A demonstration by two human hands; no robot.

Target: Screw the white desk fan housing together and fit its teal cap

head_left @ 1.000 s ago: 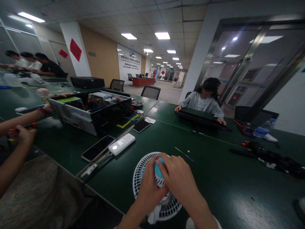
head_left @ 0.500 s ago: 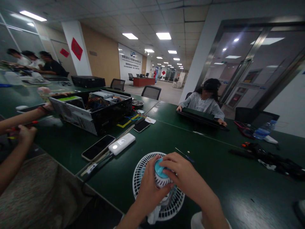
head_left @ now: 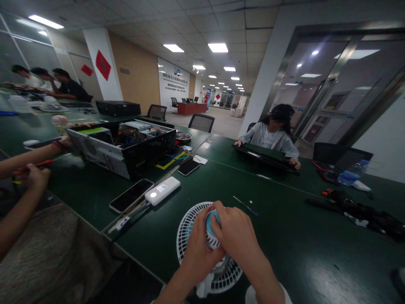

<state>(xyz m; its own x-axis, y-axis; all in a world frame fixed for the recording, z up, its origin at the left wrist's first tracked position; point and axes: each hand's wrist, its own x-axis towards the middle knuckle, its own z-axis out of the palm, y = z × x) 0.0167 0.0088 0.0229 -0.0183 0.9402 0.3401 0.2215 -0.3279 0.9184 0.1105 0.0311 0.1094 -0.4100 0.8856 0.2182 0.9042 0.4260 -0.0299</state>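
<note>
A small white electric fan lies face down near the table's front edge, its round slatted grille (head_left: 183, 236) against the tabletop. Its motor housing (head_left: 212, 241) points up and carries a light-blue round cap (head_left: 212, 223). My left hand (head_left: 198, 242) wraps around the housing from the left. From the right, the bent fingers of my right hand (head_left: 236, 228) close over the blue cap; they partly cover it. Just beyond the fan lies a thin screwdriver (head_left: 246, 205) with a dark handle.
Left of the fan are a white power strip (head_left: 163, 191) and two phones. Further left stands an opened computer case (head_left: 126, 145), with another person's hands beside it. Across the table a person holds a dark flat panel (head_left: 265, 158). A water bottle (head_left: 352, 172) stands right.
My right hand has turned and shifted over the blue cap, covering more of it. My left hand stays on the housing. Across the table, the dark panel has tilted slightly.
</note>
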